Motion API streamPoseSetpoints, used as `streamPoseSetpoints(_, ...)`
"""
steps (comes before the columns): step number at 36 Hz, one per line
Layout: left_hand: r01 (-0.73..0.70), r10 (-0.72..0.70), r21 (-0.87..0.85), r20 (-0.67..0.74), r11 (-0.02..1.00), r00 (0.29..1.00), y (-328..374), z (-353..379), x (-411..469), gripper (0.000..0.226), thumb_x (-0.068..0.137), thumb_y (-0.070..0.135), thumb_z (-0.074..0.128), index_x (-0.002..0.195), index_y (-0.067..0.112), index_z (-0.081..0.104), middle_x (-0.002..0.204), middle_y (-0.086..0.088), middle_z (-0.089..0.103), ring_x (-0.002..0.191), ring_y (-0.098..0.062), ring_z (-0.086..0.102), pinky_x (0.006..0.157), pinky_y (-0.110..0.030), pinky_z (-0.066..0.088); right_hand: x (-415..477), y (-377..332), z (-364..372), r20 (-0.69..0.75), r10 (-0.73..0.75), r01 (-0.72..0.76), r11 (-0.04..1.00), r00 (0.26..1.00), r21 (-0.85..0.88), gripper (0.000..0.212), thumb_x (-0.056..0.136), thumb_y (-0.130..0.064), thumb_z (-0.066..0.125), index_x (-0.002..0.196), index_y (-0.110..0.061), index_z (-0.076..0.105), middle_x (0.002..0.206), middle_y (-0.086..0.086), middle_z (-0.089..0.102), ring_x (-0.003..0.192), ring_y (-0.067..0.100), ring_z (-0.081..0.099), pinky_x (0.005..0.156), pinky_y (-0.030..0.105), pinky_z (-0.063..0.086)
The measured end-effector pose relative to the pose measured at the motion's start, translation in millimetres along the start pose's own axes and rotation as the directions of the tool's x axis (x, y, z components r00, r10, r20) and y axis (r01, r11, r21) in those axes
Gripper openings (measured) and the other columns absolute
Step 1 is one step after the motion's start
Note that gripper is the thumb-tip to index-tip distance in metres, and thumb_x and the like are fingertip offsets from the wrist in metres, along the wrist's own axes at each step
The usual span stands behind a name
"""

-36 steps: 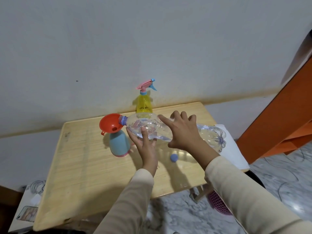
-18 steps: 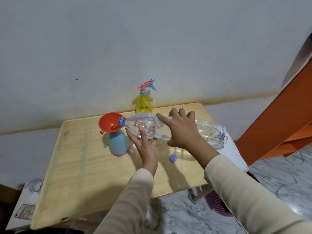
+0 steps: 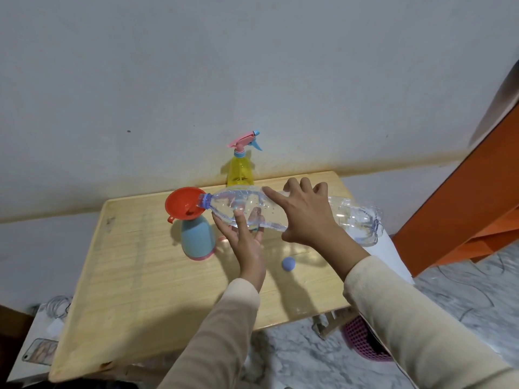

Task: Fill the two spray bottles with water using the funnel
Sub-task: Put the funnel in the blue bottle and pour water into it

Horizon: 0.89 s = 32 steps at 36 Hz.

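Note:
A clear plastic water bottle (image 3: pixel 351 217) lies nearly level above the table, its blue-ringed mouth inside a red funnel (image 3: pixel 184 203). The funnel sits in the neck of a light blue spray bottle body (image 3: pixel 196 241) with a pink base. My right hand (image 3: pixel 306 214) grips the water bottle round its middle from above. My left hand (image 3: pixel 247 240) supports it from below near the neck, thumb up against its side. A yellow spray bottle (image 3: pixel 240 171) with a pink and blue trigger head stands at the back by the wall. The bottle's blue cap (image 3: pixel 288 264) lies on the table.
The small wooden table (image 3: pixel 134 276) stands against a white wall. A white sheet (image 3: pixel 390 254) lies over its right edge. An orange panel (image 3: pixel 463 203) rises at the right. A pink basket (image 3: pixel 362 341) sits on the marble floor below, and a phone (image 3: pixel 39 350) lies lower left.
The bottle's base end has lifted slightly, tipping it a little more toward the funnel. Both hands keep their hold.

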<state>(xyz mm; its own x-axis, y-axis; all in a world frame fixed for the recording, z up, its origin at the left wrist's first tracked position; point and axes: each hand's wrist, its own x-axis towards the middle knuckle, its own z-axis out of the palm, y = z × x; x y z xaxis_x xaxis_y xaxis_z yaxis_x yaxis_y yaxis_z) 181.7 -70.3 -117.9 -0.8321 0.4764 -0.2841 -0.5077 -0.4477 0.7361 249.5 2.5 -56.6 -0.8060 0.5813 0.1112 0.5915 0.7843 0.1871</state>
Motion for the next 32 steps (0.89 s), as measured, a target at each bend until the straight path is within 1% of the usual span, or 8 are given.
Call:
streamPoseSetpoints(2, 0.003, -0.003, -0.015, -0.008, 1.000, 1.000, 0.0, 1.9, -0.8, 0.059, 0.097, 0.034, 0.046, 0.145, 0.044, 0.013, 0.137, 0.010, 0.042, 0.131, -0.022, 0.045, 0.087, -0.036, 0.046, 0.1, 0.7, -0.4, 0.002, 0.000, 0.000, 1.000, 1.000, -0.001, 0.090, 0.063, -0.028, 0.068, 0.139, -0.040, 0.021, 0.122, 0.006, 0.042, 0.106, 0.028, 0.039, 0.083, 0.041, 0.029)
streamPoseSetpoints(5, -0.003, 0.003, -0.033, -0.004, 0.999, 1.000, -0.7, 3.6, -2.1, 0.058, 0.098, 0.032, 0.044, 0.145, 0.042, 0.012, 0.125, 0.016, 0.047, 0.125, -0.020, 0.049, 0.092, -0.039, 0.044, -0.2, 1.5, -1.2, -0.002, -0.003, 0.003, 1.000, 1.000, -0.003, 0.089, 0.063, -0.028, 0.069, 0.138, -0.040, 0.023, 0.121, 0.006, 0.042, 0.106, 0.028, 0.040, 0.083, 0.041, 0.029)
streamPoseSetpoints(9, 0.008, -0.008, 0.000, 0.006, 1.000, 1.000, -2.6, 2.5, -0.7, 0.059, 0.097, 0.036, 0.046, 0.144, 0.045, 0.011, 0.140, 0.004, 0.048, 0.125, -0.022, 0.051, 0.095, -0.042, 0.043, -0.8, 2.1, -2.3, 0.004, 0.002, -0.002, 1.000, 1.000, 0.002, 0.088, 0.063, -0.028, 0.069, 0.138, -0.039, 0.023, 0.121, 0.006, 0.042, 0.106, 0.029, 0.039, 0.084, 0.041, 0.029)
streamPoseSetpoints(14, 0.021, -0.021, -0.016, -0.015, 1.000, 1.000, -3.5, 3.2, -1.0, 0.061, 0.097, 0.035, 0.046, 0.145, 0.044, 0.011, 0.143, 0.006, 0.040, 0.132, -0.024, 0.044, 0.093, -0.040, 0.043, -0.5, 1.9, -3.2, 0.005, -0.005, 0.005, 1.000, 1.000, -0.005, 0.088, 0.064, -0.028, 0.069, 0.138, -0.038, 0.022, 0.122, 0.007, 0.042, 0.107, 0.029, 0.039, 0.085, 0.042, 0.030)
streamPoseSetpoints(18, 0.017, -0.017, -0.011, -0.020, 1.000, 1.000, -3.0, 4.4, -1.3, 0.060, 0.097, 0.036, 0.045, 0.146, 0.043, 0.010, 0.130, 0.010, 0.048, 0.131, -0.023, 0.045, 0.092, -0.041, 0.042, -0.2, 1.8, -3.8, -0.011, -0.010, 0.010, 1.000, 1.000, -0.010, 0.087, 0.065, -0.030, 0.070, 0.138, -0.039, 0.024, 0.122, 0.007, 0.043, 0.107, 0.029, 0.040, 0.084, 0.042, 0.030)
streamPoseSetpoints(24, 0.021, -0.021, 0.007, -0.009, 1.000, 1.000, -1.8, 4.8, -1.3, 0.061, 0.096, 0.040, 0.045, 0.145, 0.044, 0.009, 0.130, 0.009, 0.056, 0.126, -0.022, 0.051, 0.092, -0.041, 0.043, 0.5, 1.3, -7.3, -0.017, -0.018, 0.018, 1.000, 1.000, -0.013, 0.085, 0.065, -0.030, 0.069, 0.138, -0.038, 0.025, 0.122, 0.007, 0.042, 0.109, 0.030, 0.039, 0.085, 0.042, 0.030)
streamPoseSetpoints(28, 0.024, -0.025, -0.028, -0.022, 0.999, 0.999, -1.0, 7.0, -1.3, 0.060, 0.097, 0.038, 0.044, 0.146, 0.043, 0.010, 0.114, 0.023, 0.054, 0.127, -0.023, 0.050, 0.090, -0.039, 0.043, 0.5, 1.8, -7.4, -0.023, -0.021, 0.021, 0.999, 1.000, -0.025, 0.086, 0.065, -0.030, 0.069, 0.138, -0.038, 0.025, 0.121, 0.007, 0.043, 0.108, 0.029, 0.040, 0.085, 0.042, 0.030)
streamPoseSetpoints(32, 0.025, -0.025, -0.027, -0.012, 0.999, 1.000, -2.1, 5.7, 0.5, 0.061, 0.097, 0.038, 0.045, 0.146, 0.043, 0.009, 0.121, 0.015, 0.057, 0.127, -0.023, 0.050, 0.090, -0.040, 0.043, 1.4, 2.5, -7.3, -0.026, -0.024, 0.023, 0.999, 0.999, -0.028, 0.086, 0.065, -0.030, 0.069, 0.138, -0.038, 0.024, 0.121, 0.007, 0.042, 0.109, 0.029, 0.039, 0.085, 0.042, 0.030)
